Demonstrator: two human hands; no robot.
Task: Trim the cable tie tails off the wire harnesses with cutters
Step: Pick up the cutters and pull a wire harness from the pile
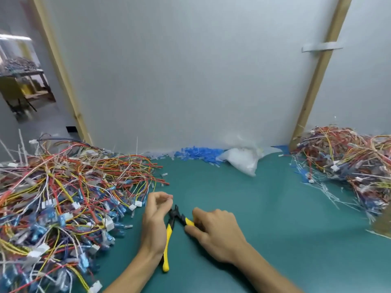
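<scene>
Cutters (168, 240) partly beneath right hand (215, 231)

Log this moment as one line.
stage: grasping cutters | right hand: pinches one handle | left hand: curled, contents unclear | cutters: on green mat

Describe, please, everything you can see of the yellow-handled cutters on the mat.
The cutters lie flat on the green mat, black head pointing away from the person, yellow-sleeved handles spread wide apart. The right hand pinches the right handle; the left hand, fingers curled, hovers over or rests on the left handle, whose end shows beside the forearm.
</scene>
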